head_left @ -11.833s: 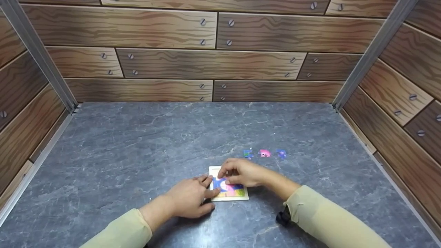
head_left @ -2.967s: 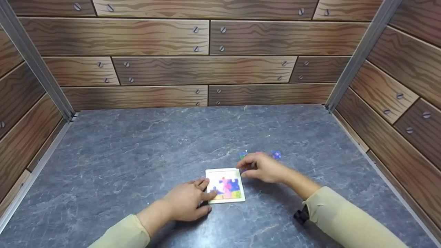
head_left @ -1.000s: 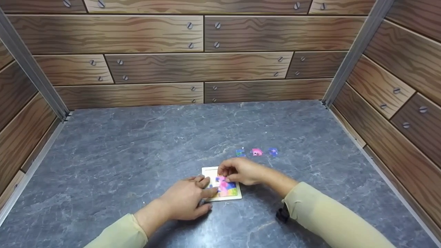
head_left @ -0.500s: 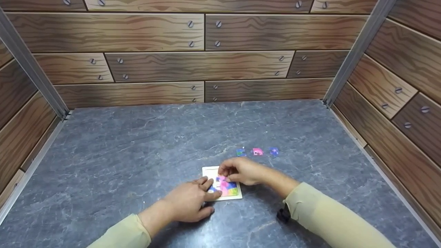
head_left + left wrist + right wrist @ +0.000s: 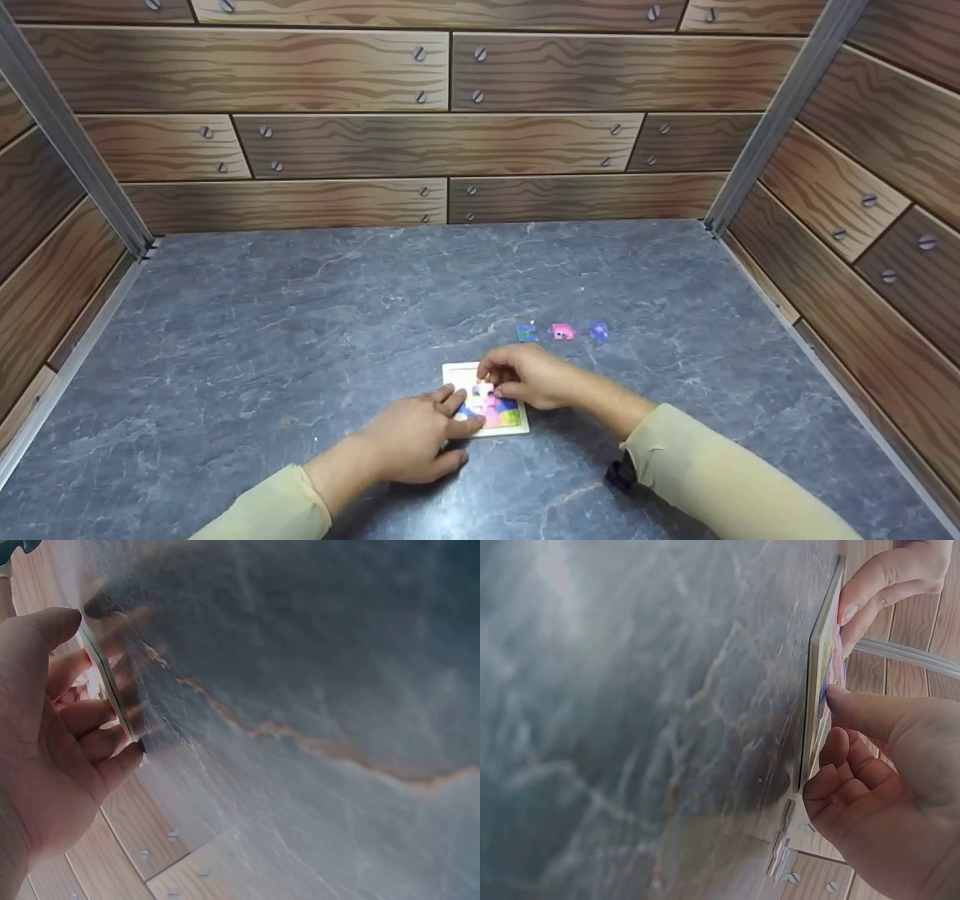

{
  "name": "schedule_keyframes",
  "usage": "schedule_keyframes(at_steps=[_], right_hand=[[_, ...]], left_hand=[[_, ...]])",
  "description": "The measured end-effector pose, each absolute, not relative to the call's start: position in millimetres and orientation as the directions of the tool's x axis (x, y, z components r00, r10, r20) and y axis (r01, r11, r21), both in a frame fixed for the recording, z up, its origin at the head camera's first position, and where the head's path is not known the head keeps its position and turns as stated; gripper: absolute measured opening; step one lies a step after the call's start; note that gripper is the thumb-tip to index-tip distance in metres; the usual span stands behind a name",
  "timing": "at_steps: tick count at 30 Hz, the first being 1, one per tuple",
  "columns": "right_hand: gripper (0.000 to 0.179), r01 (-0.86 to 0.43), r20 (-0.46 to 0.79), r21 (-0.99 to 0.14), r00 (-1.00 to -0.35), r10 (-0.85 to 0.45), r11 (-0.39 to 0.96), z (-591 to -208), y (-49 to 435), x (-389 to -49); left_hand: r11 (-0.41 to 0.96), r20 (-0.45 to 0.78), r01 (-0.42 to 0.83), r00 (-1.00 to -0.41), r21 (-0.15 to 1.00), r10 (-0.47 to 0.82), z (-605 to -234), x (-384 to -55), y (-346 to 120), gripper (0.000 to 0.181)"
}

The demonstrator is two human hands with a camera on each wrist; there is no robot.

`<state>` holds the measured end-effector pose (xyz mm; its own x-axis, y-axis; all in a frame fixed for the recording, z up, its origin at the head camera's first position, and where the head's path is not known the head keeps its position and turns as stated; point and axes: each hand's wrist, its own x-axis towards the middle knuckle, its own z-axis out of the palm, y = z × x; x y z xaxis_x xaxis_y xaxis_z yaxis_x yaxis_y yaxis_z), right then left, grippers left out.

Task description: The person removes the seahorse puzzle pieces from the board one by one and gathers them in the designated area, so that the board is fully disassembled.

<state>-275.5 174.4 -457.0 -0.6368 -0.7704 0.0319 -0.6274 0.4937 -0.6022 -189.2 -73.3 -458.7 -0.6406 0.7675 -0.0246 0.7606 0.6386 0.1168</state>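
Observation:
A small jigsaw puzzle board (image 5: 456, 369) with a pale frame lies on the table, partly filled with pink, blue and yellow-green pieces. My left hand (image 5: 412, 435) rests on its left side, fingers extended over the frame and pieces. Over the upper right part, my right hand (image 5: 529, 375) pinches a puzzle piece (image 5: 485, 388) between thumb and fingers; the piece looks bright with glare. In the right wrist view the thumb (image 5: 855, 705) touches the board's face, the other fingers curled. The left wrist view shows the board's edge (image 5: 109, 682) against the left fingers.
Three loose puzzle pieces lie in a row beyond the right hand: a blue-green one (image 5: 526, 332), a pink one (image 5: 562, 331) and a blue-purple one (image 5: 598, 331). Wood-patterned walls (image 5: 337, 142) enclose the grey marbled table (image 5: 300, 300) at back and sides.
Three seconds ago the right hand was off the board's right side; it has since moved left over the board. In the last half second the pinched piece has shifted slightly and catches more light.

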Motion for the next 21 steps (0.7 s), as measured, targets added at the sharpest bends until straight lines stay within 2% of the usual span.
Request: schedule_keyframes(at_steps=[8,21], right_hand=[[0.022,-0.617,0.031,-0.594,-0.660,-0.751,0.517,-455.1,173.8,-273.4],[0.028,-0.629,0.037,-0.604,-0.636,-0.771,0.490,-455.3,176.5,-276.3]], left_hand=[[0.647,-0.060,0.752,-0.645,0.127,0.762,-457.5,-189.6,-72.9,0.053],[0.652,-0.073,0.744,-0.649,0.144,0.757,-458.7,-190.5,-73.9,0.053]])
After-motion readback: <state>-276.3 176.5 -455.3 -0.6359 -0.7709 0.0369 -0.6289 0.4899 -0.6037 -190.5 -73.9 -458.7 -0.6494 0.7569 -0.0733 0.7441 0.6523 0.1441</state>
